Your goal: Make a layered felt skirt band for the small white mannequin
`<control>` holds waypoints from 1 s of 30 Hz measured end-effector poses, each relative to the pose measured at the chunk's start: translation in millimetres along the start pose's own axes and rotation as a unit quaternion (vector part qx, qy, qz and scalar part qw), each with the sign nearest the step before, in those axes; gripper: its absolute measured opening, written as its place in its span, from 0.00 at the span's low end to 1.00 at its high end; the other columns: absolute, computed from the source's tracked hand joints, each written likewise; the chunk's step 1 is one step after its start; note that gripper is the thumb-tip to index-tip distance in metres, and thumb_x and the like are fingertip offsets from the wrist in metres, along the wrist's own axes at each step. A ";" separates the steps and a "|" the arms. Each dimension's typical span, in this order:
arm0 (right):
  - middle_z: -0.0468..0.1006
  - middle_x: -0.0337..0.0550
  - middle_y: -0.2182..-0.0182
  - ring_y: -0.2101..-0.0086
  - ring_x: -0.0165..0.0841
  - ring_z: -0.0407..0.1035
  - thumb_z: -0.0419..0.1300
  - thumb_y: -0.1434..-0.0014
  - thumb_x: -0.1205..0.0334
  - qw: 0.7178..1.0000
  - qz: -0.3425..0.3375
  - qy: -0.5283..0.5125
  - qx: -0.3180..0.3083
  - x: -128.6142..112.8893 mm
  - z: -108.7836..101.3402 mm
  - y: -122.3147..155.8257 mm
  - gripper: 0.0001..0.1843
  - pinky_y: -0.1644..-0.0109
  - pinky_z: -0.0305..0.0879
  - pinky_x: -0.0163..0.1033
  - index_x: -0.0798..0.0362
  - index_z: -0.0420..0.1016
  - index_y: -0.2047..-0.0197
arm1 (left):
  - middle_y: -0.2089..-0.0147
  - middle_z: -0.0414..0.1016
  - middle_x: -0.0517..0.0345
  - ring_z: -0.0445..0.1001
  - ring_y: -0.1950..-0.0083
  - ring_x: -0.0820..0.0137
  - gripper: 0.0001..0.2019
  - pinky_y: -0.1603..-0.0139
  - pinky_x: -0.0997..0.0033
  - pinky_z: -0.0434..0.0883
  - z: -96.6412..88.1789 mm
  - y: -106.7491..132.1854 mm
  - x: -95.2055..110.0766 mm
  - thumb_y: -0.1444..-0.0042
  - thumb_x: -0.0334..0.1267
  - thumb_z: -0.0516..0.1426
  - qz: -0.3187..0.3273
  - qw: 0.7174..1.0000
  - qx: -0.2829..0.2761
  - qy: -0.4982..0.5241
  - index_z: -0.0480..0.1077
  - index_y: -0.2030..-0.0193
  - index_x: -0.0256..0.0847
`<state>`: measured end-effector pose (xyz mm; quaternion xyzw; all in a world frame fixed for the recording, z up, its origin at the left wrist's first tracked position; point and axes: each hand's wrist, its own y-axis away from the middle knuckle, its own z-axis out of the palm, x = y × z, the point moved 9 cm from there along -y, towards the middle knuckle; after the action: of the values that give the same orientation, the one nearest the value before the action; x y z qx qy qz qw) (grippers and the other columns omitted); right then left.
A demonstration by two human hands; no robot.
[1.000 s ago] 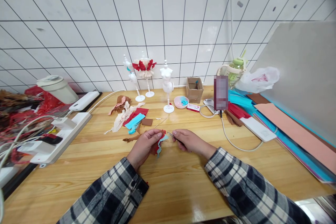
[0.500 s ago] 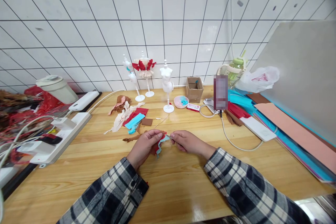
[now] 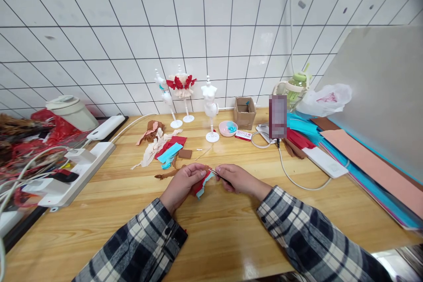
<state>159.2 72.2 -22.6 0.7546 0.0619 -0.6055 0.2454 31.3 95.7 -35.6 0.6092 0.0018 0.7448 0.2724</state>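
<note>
My left hand (image 3: 186,183) is closed, pinching a small bunch of crepe paper (image 3: 202,186), red with a wavy light-blue edge, by its top; brown paper shows at the upper end. My right hand (image 3: 236,177) is closed around slim dark-handled tweezers (image 3: 214,172), whose silver tips point left and meet the paper's upper edge beside my left thumb. Both hands are just above the wooden table. Behind them, a bare white mini dress form (image 3: 210,101) stands upright. A brown paper strip (image 3: 164,176) lies left of my left hand.
Scraps of beige, red and blue crepe paper (image 3: 170,152) lie left. Further back are two decorated dress forms (image 3: 180,83), a pink bowl (image 3: 224,129), a cardboard box (image 3: 245,114) and a phone (image 3: 278,116) on a cable. A power strip (image 3: 79,174) runs along the left; coloured sheets (image 3: 366,158) lie right.
The tweezers have turned in my right hand, so more of their tips and dark handle shows. The red side of the paper now faces the camera more. Both hands stay in nearly the same place.
</note>
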 end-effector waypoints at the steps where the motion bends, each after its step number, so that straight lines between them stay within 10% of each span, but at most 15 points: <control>1: 0.60 0.29 0.88 0.86 0.23 0.53 0.45 0.37 0.40 1.000 0.002 0.010 0.003 0.8 0.5 -0.7 0.24 0.83 0.47 0.28 0.54 0.65 0.67 | 0.71 0.76 0.60 0.68 0.77 0.79 0.16 0.78 0.81 0.62 -0.6 -0.2 -0.3 0.58 0.40 0.68 0.001 1.000 0.002 0.001 0.72 0.63 0.37; 30: 0.64 0.32 0.83 0.81 0.25 0.58 0.45 0.36 0.44 0.986 -0.078 0.131 0.064 -2.7 2.7 -8.7 0.22 0.75 0.53 0.31 0.52 0.63 0.70 | 0.83 0.64 0.67 0.59 0.84 0.80 0.16 0.83 0.80 0.53 5.5 2.0 2.3 0.55 0.47 0.65 0.005 0.998 -0.016 -0.062 0.69 0.69 0.36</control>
<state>152.7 79.1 -23.0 0.8346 0.1133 -0.5210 0.1385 35.2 93.1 -31.4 0.6493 -0.0302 0.7071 0.2783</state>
